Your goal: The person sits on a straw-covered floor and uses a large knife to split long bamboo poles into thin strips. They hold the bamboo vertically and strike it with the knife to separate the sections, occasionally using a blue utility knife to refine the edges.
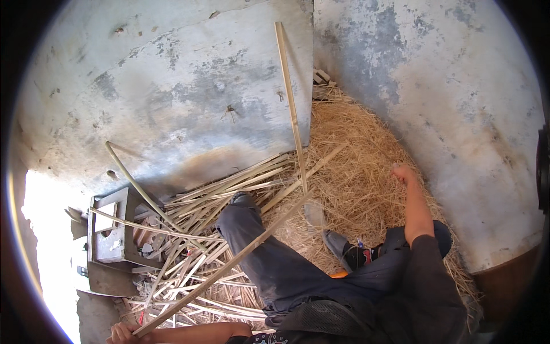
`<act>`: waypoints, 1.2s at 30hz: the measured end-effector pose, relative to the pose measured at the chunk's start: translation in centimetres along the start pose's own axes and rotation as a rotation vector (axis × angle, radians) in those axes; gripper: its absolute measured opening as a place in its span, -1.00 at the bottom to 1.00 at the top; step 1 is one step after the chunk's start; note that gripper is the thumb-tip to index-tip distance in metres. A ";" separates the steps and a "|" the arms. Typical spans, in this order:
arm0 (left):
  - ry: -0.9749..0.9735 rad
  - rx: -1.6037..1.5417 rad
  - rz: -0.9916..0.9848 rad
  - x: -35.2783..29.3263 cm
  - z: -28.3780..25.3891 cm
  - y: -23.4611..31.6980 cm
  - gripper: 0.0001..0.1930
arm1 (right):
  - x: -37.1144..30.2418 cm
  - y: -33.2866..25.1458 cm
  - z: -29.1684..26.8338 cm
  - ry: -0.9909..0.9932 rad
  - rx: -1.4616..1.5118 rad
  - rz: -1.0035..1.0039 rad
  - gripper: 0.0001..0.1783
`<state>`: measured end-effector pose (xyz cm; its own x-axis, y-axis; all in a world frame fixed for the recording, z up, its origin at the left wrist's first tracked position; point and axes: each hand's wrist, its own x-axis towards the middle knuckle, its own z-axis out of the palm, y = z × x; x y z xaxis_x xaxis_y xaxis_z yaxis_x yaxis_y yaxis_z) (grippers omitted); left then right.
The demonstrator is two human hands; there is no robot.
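At the lower left, my left hand [121,333] is closed around one end of a long split bamboo strip [223,266]. The strip slants up to the right across my bent left leg [252,229], its far end over the pale shavings. My right hand [404,173] is out to the right above the pile of shavings [361,149], fingers curled into a fist. Whatever it may hold is too small to make out. By my right foot [338,246], a flat greyish piece [314,215] lies on the shavings; its kind is unclear.
Many bamboo strips [229,186] lie left of my leg. One tall strip [290,97] leans on the worn wall panel [189,69]. A curved strip [134,180] rises beside a grey box-like frame [112,229]. Another wall [458,114] bounds the right. Something orange [339,274] shows near my leg.
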<state>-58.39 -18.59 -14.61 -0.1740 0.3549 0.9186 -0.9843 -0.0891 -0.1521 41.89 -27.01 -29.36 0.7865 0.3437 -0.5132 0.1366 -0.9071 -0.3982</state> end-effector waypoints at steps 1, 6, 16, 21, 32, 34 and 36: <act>0.012 -0.046 0.011 -1.6 -1.5 1.5 -0.59 | 1.0 0.7 -3.7 -0.069 0.008 0.109 -0.66; -0.031 -0.245 0.035 -8.4 -6.9 8.9 -0.51 | 0.2 -3.2 -14.4 -0.438 -0.417 0.313 -0.70; 0.311 0.444 0.242 -0.9 1.6 -6.6 -0.89 | -2.8 -4.4 -19.6 -0.265 -0.233 0.122 -0.72; 0.300 0.443 0.234 -0.9 2.1 -7.1 -0.90 | -4.7 -1.3 -15.4 -0.099 -0.160 -0.087 -0.70; 0.465 0.927 0.436 -0.3 0.6 -7.7 -0.89 | -2.1 9.3 4.0 -0.213 -0.376 -0.093 -0.58; 0.389 0.885 0.316 0.7 -0.4 -9.4 -0.83 | -2.6 11.4 8.2 -0.285 -0.381 -0.090 -0.59; 0.365 0.915 0.293 0.6 -0.1 -9.9 -0.80 | -1.1 11.9 12.1 -0.252 -0.357 -0.123 -0.60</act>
<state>-48.76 -17.42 -12.58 -0.5521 0.4526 0.7002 -0.5302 -0.8388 0.1242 35.38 -35.19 -42.75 0.5863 0.4627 -0.6649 0.4536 -0.8676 -0.2037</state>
